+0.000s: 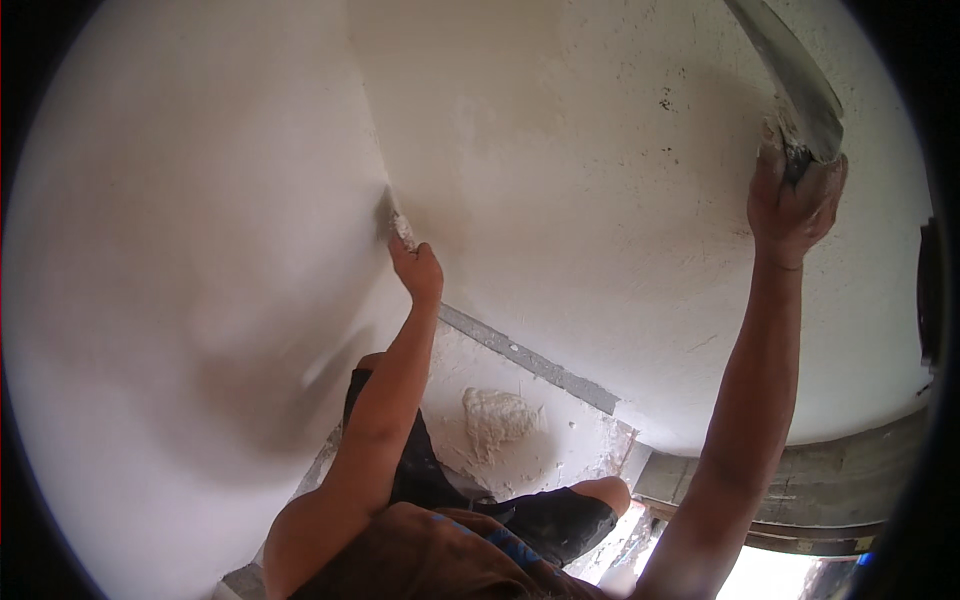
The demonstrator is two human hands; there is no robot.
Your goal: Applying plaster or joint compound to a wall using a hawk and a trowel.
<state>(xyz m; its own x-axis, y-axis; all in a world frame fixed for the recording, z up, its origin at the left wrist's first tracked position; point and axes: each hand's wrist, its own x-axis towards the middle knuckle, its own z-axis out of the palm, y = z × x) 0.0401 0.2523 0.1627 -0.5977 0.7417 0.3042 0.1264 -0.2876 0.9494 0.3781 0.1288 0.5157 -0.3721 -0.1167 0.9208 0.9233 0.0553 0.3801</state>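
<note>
A brown cloth shirt (420, 555) lies nearest, above dark shorts (565, 522). The right hand (797, 205), its arm stretched high, grips a long, curved grey metal blade (800, 75) by a speckled off-white wall (600, 200). The left hand (420, 272), raised, clasps a narrow white-crusted tool (403, 228) at the corner. Below sits a rough white paste mound (497, 420).

Open room parts left hand (418, 272) from right hand (797, 208); left wall (170, 250) blocks leftward.
</note>
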